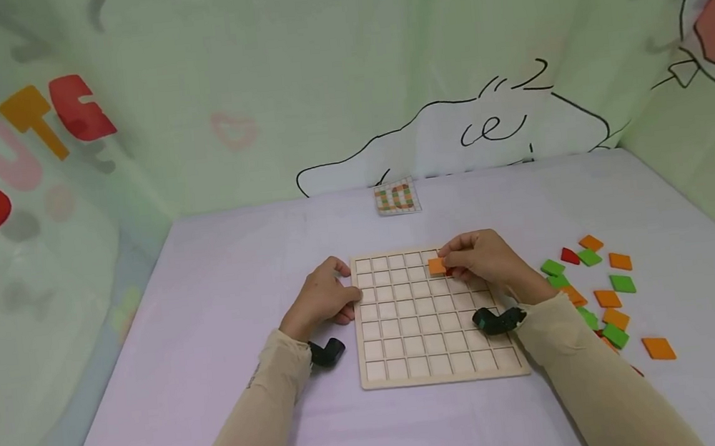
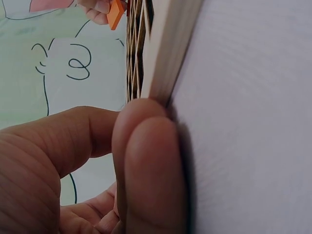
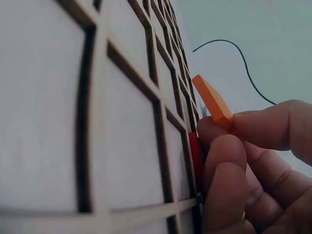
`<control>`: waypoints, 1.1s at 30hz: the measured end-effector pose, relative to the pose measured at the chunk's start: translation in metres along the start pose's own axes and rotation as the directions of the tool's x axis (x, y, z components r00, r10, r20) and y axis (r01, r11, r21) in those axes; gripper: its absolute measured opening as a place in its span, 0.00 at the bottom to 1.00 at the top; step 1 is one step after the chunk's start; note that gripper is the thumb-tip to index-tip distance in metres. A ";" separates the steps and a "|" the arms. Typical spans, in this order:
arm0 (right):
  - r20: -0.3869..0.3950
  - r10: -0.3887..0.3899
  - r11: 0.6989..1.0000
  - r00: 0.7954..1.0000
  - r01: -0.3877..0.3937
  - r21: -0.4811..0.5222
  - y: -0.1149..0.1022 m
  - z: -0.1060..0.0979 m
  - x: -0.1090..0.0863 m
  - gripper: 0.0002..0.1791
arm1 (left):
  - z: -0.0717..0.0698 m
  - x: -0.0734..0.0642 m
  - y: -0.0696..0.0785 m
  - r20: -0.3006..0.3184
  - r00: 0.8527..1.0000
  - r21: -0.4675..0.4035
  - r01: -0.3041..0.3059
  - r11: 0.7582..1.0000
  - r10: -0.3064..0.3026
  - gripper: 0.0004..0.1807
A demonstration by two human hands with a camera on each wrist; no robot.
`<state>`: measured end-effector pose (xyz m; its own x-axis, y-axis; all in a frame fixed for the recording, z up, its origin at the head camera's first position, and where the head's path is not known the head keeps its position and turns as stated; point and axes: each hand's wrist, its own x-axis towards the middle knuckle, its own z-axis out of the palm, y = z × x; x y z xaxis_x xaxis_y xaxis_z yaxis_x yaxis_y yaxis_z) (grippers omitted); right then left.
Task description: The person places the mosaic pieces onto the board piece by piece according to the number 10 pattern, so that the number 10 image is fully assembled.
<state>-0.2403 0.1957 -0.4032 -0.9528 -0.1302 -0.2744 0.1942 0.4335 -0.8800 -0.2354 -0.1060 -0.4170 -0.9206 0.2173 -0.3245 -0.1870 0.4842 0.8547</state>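
Observation:
A pale wooden grid board (image 1: 413, 327) lies flat, its square cells framed by thin raised strips. My left hand (image 1: 324, 294) holds its left edge, thumb at the rim; up close, fingertips (image 2: 153, 161) lie against the wooden side. Over the far right part of the board, my right hand (image 1: 480, 258) pinches an orange square tile (image 1: 436, 266) between thumb and fingers. The tile (image 3: 213, 101) is tilted above the grid in the right wrist view. Right beside those fingers, a red piece (image 3: 196, 158) sits at the board, partly hidden by them.
Orange, green and red tiles lie scattered right of the board, including an orange tile (image 1: 658, 348) and a green tile (image 1: 623, 283); the right forearm covers some. A small coloured pattern card (image 1: 397, 198) lies behind the board. A printed curtain (image 1: 343, 73) hangs along the table's back.

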 end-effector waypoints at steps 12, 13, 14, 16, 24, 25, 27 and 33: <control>0.004 -0.019 1.000 1.000 0.019 -0.012 0.001 -0.002 0.001 0.17 | 0.001 0.002 0.003 0.002 1.000 -0.012 0.002 1.000 -0.002 0.21; 0.003 -0.019 1.000 1.000 0.019 -0.018 0.001 -0.002 0.001 0.16 | 0.000 0.001 0.004 0.001 1.000 -0.011 0.004 1.000 -0.004 0.21; 0.002 -0.022 0.999 1.000 0.022 -0.024 0.000 -0.002 0.001 0.16 | 0.000 0.001 0.004 0.000 1.000 -0.009 0.005 1.000 -0.005 0.21; 0.002 -0.023 0.999 1.000 0.023 -0.029 -0.001 -0.002 0.000 0.16 | 0.000 0.001 0.004 0.000 1.000 0.000 0.004 1.000 -0.004 0.21; -0.012 -0.008 1.000 1.000 0.008 -0.026 -0.002 0.003 0.000 0.15 | 0.000 0.000 0.001 -0.004 1.000 0.011 0.003 1.000 -0.003 0.21; -0.014 -0.005 1.000 1.000 0.005 -0.030 -0.002 0.004 0.000 0.15 | 0.000 -0.001 0.001 -0.004 1.000 0.010 0.005 1.000 -0.005 0.21; -0.017 -0.001 0.999 1.000 0.001 -0.039 -0.001 0.005 0.000 0.15 | 0.000 -0.001 0.000 -0.003 1.000 0.010 0.009 1.000 -0.009 0.21; -0.023 -0.001 0.999 1.000 0.000 -0.041 -0.001 0.006 0.000 0.15 | 0.001 -0.001 0.000 -0.003 1.000 0.008 0.002 1.000 -0.002 0.21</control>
<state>-0.2395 0.1904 -0.4048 -0.9580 -0.1100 -0.2647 0.1846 0.4698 -0.8632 -0.2336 -0.1055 -0.4173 -0.9212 0.2141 -0.3249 -0.1858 0.4915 0.8508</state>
